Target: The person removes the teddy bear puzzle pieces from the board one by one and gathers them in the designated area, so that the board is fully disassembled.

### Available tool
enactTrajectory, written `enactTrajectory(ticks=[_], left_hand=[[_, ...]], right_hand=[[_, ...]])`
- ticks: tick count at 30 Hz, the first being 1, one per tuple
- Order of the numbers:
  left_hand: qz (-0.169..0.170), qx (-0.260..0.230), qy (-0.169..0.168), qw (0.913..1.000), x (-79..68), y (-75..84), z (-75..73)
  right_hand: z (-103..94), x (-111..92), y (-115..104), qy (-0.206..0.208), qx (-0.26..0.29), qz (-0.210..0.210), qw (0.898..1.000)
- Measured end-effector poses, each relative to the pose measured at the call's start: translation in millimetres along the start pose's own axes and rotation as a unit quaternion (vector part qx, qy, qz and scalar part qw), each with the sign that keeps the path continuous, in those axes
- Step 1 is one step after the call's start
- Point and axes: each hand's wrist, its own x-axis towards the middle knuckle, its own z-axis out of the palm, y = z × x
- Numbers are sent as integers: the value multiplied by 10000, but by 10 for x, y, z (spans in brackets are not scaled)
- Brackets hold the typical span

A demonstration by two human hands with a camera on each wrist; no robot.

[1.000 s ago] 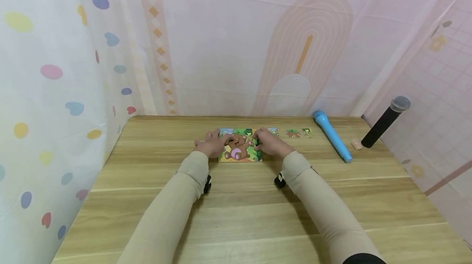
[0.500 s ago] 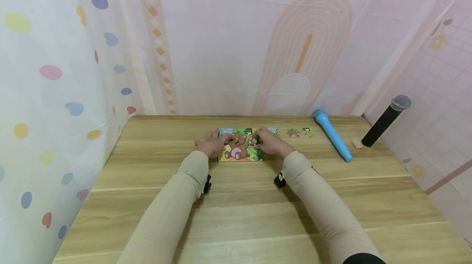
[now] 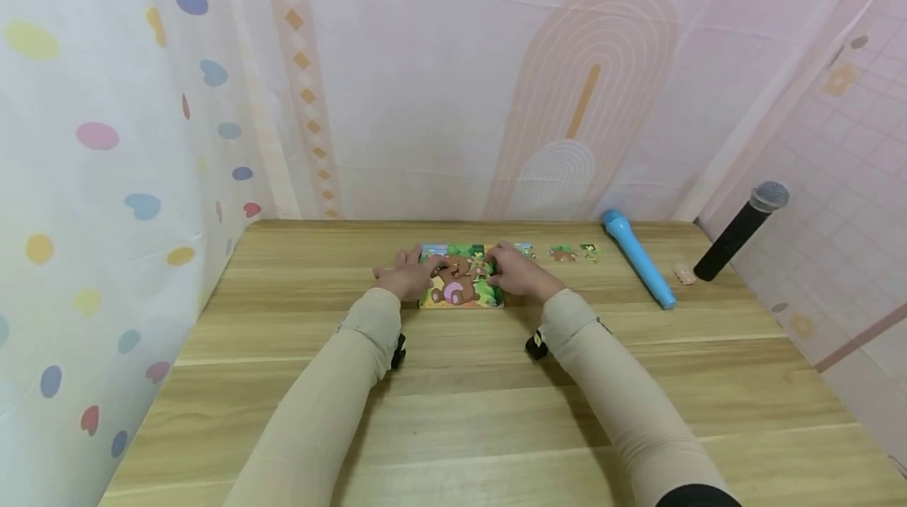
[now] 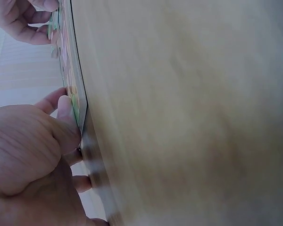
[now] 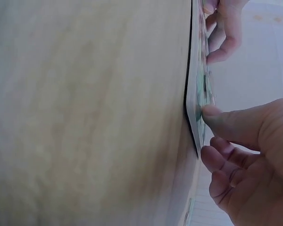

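Note:
A bear jigsaw puzzle (image 3: 455,298) lies flat on the wooden table, near its back edge. My left hand (image 3: 406,277) rests at its left side; in the left wrist view the thumb (image 4: 66,110) touches the picture, with the other fingers stretched out beside the board. At the right side, my right hand (image 3: 520,274) pinches a green and brown puzzle piece (image 3: 481,270), which stands slightly raised from the picture. The right wrist view shows the right thumb (image 5: 214,117) at the puzzle's edge; the fingers partly hide the piece there.
Loose puzzle pieces (image 3: 563,254) lie right of the board. Farther right are a blue toy microphone (image 3: 641,261), a small pinkish object (image 3: 684,275) and a black microphone (image 3: 734,239) standing tilted. A patterned curtain (image 3: 425,98) hangs behind the table.
The piece at my right fingertips has lifted and tilted a little out of the picture, where it lay flat before. My left hand has stayed in place.

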Motion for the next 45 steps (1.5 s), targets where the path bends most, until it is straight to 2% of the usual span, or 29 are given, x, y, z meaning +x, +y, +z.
enactTrajectory(ticks=[9,15,24,28,31,35,38,45], left_hand=[[-69,-59,-13,10000,92,-29,62],[-123,-179,152,9996,118,-68,100],[-328,-215,166,9991,114,-116,99],[-369,-303,126,9988,140,-127,101],[-406,-352,122,9985,223,-193,128],[-398,-391,143,9983,187,-184,105],[-374,-404,169,9983,88,-125,63],[-350,-291,190,9988,114,-127,74]], right_hand=[[-11,-50,108,60,279,86,9996],[-89,-154,239,198,395,175,9989],[-223,-361,587,306,637,416,9966],[-295,-471,778,445,577,473,9962],[-341,-530,916,557,465,486,9962],[-416,-627,1074,611,459,565,9955],[-468,-710,1166,648,424,678,9947],[-527,-868,1323,854,-108,747,9935]])
